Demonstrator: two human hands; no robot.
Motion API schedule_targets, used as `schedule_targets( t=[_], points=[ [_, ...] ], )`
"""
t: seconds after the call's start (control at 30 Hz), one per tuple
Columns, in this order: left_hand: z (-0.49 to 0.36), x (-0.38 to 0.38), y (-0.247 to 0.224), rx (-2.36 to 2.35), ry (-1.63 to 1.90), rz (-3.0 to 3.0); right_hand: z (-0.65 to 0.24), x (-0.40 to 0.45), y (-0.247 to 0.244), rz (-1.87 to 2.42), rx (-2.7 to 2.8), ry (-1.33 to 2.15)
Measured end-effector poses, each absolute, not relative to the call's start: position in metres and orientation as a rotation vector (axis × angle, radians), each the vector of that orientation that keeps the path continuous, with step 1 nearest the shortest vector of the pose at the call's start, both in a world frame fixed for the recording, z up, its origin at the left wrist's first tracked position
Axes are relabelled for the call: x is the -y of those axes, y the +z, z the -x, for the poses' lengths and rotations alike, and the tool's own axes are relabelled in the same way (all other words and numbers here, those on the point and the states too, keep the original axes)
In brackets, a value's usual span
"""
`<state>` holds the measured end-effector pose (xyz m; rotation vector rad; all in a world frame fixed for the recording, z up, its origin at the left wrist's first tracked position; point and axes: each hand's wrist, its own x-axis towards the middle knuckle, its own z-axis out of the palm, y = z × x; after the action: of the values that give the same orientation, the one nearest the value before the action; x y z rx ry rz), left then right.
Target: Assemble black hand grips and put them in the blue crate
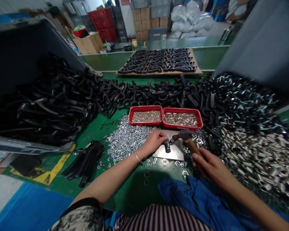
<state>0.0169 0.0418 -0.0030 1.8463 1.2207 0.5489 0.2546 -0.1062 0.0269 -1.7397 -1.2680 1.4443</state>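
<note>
On a flat metal plate [170,154] rests a small black curved part [167,146]. The fingers of my left hand [155,140] are closed around its upper end, pinching it against the plate. My right hand [208,163] grips the wooden handle [192,147] of a hammer. The dark hammer head [183,134] is just right of the black part, over the plate; I cannot tell whether they touch. Behind the plate stand two red trays, the left tray [145,123] with tiny metal pieces and the right tray [183,126] with small metal pins.
Shiny nuts [127,141] lie heaped left of the plate, metal sleeves [262,157] to the right. Black curved parts [55,102] spill from a tipped grey bin [50,148]. Assembled black pieces [84,163] lie at front left. Blue cloth [197,200] hangs near my right arm.
</note>
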Motion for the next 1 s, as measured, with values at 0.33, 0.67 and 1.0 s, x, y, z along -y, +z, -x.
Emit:
schedule_targets(
  t=[0.33,0.67,1.0],
  points=[
    [-0.018,-0.034,-0.004,-1.130,0.600,-2.263,-0.261,0.105,0.016,1.823,1.447,1.341],
    [-0.004,-0.014,0.004,-1.109,0.483,-2.520,-0.251,0.100,0.051,1.858,1.770,0.812],
    [0.004,-0.003,0.001,-1.103,0.414,-2.404,-0.251,0.081,0.020,1.998,1.771,0.900]
  ],
)
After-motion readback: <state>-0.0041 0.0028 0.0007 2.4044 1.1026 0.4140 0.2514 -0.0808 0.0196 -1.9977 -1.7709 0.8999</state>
